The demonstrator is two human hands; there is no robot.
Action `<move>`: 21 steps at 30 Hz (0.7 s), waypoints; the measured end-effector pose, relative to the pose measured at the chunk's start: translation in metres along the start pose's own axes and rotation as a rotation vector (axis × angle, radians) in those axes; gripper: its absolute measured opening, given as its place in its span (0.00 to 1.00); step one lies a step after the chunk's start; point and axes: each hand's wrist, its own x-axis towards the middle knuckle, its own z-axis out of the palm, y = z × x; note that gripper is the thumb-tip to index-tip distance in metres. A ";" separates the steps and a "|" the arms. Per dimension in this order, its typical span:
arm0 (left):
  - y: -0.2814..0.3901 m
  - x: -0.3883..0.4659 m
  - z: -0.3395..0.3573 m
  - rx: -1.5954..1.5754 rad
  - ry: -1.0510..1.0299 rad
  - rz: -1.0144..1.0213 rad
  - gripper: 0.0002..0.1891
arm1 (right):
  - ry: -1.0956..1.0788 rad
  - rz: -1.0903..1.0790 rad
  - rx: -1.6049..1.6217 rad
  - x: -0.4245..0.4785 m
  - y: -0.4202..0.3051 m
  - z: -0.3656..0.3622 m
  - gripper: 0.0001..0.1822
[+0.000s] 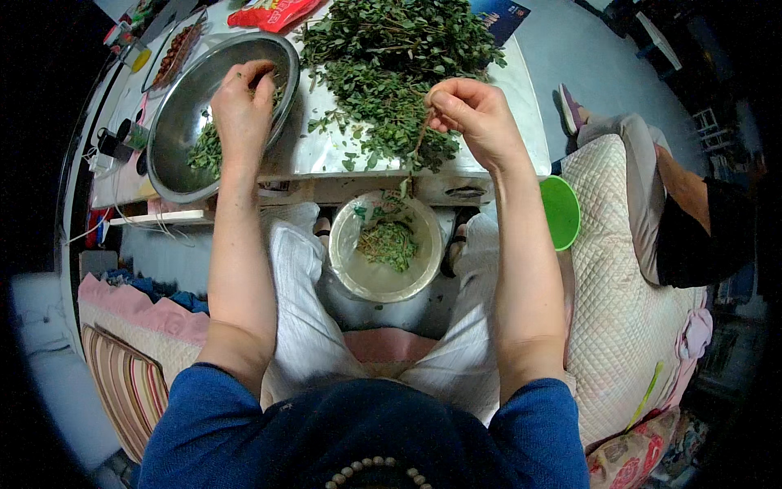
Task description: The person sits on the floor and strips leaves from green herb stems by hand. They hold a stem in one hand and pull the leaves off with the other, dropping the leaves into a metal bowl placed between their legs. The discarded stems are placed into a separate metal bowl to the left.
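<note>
A large heap of leafy green stems [403, 67] lies on the white table. My right hand [467, 116], at the heap's right edge, pinches a thin brownish stem [421, 136] that hangs down towards the table's front edge. Over the wide metal basin [174, 116] at the left is my left hand [241, 98], its fingers curled; whether it holds anything is hidden. Picked greens [206, 150] lie in the basin below it. Between my knees stands a lined bucket [386, 287] with stems and leaf scraps [391, 244] inside.
A red packet [275, 13] and a clear tray of small reddish-brown items [177, 55] are at the table's back left. A green plastic container [559, 214] stands right of my knee, beside a quilted seat cover [617, 269]. Another person [678, 202] sits at the right.
</note>
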 end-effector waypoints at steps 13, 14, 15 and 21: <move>0.098 -0.059 0.034 -1.058 -0.786 -0.442 0.12 | 0.154 -0.047 0.053 0.000 0.002 -0.007 0.08; 0.099 -0.058 0.034 -1.055 -0.779 -0.440 0.12 | 0.144 -0.055 0.058 0.001 0.001 -0.007 0.08; 0.100 -0.057 0.033 -1.053 -0.775 -0.437 0.13 | 0.138 -0.062 0.061 0.002 0.000 -0.008 0.08; 0.101 -0.058 0.033 -1.098 -0.781 -0.498 0.09 | 0.128 -0.016 0.051 -0.004 0.001 -0.011 0.10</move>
